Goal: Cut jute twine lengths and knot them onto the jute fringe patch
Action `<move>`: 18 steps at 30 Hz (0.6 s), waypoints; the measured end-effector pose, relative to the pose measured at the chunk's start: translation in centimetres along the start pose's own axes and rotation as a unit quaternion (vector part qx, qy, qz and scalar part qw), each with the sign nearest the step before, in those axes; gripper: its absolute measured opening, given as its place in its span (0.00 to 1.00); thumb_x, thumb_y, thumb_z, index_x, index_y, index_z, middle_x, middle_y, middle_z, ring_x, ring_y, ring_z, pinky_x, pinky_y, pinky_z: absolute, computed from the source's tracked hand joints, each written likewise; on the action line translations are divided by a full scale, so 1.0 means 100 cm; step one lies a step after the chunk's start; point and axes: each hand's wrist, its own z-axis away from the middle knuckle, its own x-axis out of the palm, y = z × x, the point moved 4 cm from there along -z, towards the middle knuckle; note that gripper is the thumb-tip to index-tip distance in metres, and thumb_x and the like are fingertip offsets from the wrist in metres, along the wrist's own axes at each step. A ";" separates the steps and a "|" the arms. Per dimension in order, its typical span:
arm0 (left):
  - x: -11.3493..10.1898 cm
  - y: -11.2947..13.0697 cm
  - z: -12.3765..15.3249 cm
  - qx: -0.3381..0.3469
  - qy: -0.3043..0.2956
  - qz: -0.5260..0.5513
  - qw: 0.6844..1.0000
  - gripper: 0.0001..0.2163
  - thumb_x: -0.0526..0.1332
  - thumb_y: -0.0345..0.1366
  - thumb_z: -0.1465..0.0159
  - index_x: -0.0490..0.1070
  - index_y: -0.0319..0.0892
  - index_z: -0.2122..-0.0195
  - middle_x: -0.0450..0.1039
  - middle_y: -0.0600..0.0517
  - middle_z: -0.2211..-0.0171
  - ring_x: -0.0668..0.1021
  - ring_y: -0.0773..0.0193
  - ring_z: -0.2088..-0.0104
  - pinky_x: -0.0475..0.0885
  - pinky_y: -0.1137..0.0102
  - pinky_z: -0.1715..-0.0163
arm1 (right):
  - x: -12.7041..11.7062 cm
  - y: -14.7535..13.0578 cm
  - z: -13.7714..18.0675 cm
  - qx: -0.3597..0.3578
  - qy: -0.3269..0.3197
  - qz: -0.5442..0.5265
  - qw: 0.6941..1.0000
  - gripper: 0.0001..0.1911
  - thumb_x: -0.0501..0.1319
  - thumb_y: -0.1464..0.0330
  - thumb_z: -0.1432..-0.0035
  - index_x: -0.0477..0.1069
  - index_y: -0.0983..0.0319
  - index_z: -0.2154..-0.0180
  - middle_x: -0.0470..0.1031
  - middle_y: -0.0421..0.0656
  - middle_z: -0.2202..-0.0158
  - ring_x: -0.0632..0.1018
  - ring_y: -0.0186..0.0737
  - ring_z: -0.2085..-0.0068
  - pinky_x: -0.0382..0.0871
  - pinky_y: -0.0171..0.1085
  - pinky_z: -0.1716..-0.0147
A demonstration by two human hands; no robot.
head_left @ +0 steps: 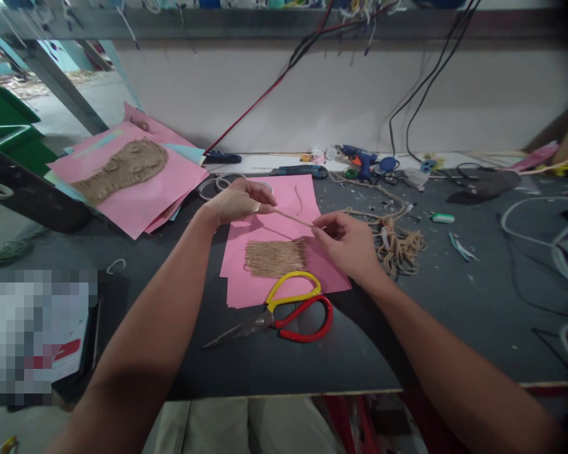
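A short piece of tan twine (293,218) is stretched between my two hands above a pink sheet of paper (239,290). My left hand (241,202) pinches one end, and my right hand (348,243) pinches the other. Below the twine, a mat of twine strands (275,258) laid side by side rests on the pink paper. Scissors (269,318) with one yellow and one red handle lie across the paper's near edge, blades toward the left. A tangled bundle of twine (400,247) is just right of my right hand.
Pink sheets (137,208) bearing a finished-looking twine shape (127,165) lie at the left. Along the back are a utility knife (299,171) and a blue glue gun (360,159). White cable (561,252) loops at the right. Cords hang from the shelf (265,25).
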 end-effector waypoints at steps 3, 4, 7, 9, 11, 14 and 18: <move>-0.002 0.001 0.000 0.014 0.015 -0.003 1.000 0.08 0.73 0.37 0.48 0.82 0.43 0.67 0.79 0.50 0.68 0.76 0.66 0.70 0.68 0.70 0.70 | -0.001 0.000 -0.001 0.005 0.006 -0.013 1.000 0.06 0.66 0.67 0.45 0.77 0.61 0.63 0.81 0.43 0.68 0.79 0.40 0.69 0.72 0.39 0.67; -0.002 0.001 0.000 0.017 0.019 -0.004 1.000 0.08 0.73 0.37 0.48 0.82 0.43 0.67 0.80 0.49 0.67 0.76 0.66 0.68 0.69 0.69 0.69 | -0.001 0.001 -0.001 0.005 0.007 -0.018 1.000 0.07 0.67 0.67 0.45 0.77 0.61 0.62 0.81 0.43 0.67 0.80 0.40 0.68 0.73 0.39 0.66; -0.003 0.004 0.001 0.017 0.023 -0.011 1.000 0.08 0.73 0.36 0.48 0.82 0.42 0.67 0.81 0.48 0.66 0.77 0.64 0.67 0.71 0.68 0.67 | -0.001 0.001 -0.001 0.010 0.011 -0.027 1.000 0.09 0.67 0.67 0.46 0.77 0.61 0.61 0.82 0.44 0.67 0.80 0.40 0.67 0.73 0.39 0.65; -0.003 0.006 0.001 0.010 0.014 -0.019 1.000 0.08 0.72 0.36 0.48 0.82 0.42 0.66 0.80 0.48 0.67 0.77 0.64 0.68 0.71 0.68 0.68 | -0.002 0.001 -0.001 0.014 0.012 -0.028 0.999 0.09 0.68 0.68 0.46 0.76 0.62 0.61 0.82 0.44 0.67 0.81 0.40 0.67 0.72 0.39 0.65; -0.003 0.009 0.002 0.002 0.006 -0.040 0.999 0.08 0.72 0.35 0.48 0.82 0.42 0.66 0.80 0.49 0.69 0.76 0.65 0.71 0.70 0.69 0.69 | -0.001 0.001 -0.001 0.015 0.012 -0.026 0.999 0.10 0.68 0.68 0.46 0.76 0.62 0.61 0.82 0.44 0.67 0.81 0.41 0.67 0.72 0.39 0.65; -0.004 0.015 0.003 -0.005 -0.010 -0.094 0.995 0.08 0.71 0.36 0.47 0.82 0.41 0.66 0.80 0.49 0.69 0.75 0.66 0.71 0.70 0.69 0.69 | -0.001 0.000 -0.001 0.010 0.011 -0.019 1.000 0.09 0.68 0.69 0.46 0.77 0.62 0.61 0.83 0.44 0.67 0.81 0.41 0.67 0.72 0.39 0.65; -0.003 0.023 0.004 -0.016 -0.045 -0.159 0.986 0.09 0.69 0.37 0.46 0.82 0.41 0.64 0.81 0.49 0.66 0.76 0.66 0.70 0.71 0.70 0.68 | 0.000 0.002 -0.001 0.005 0.010 -0.015 1.000 0.09 0.68 0.69 0.46 0.77 0.62 0.61 0.83 0.43 0.67 0.82 0.40 0.66 0.72 0.39 0.64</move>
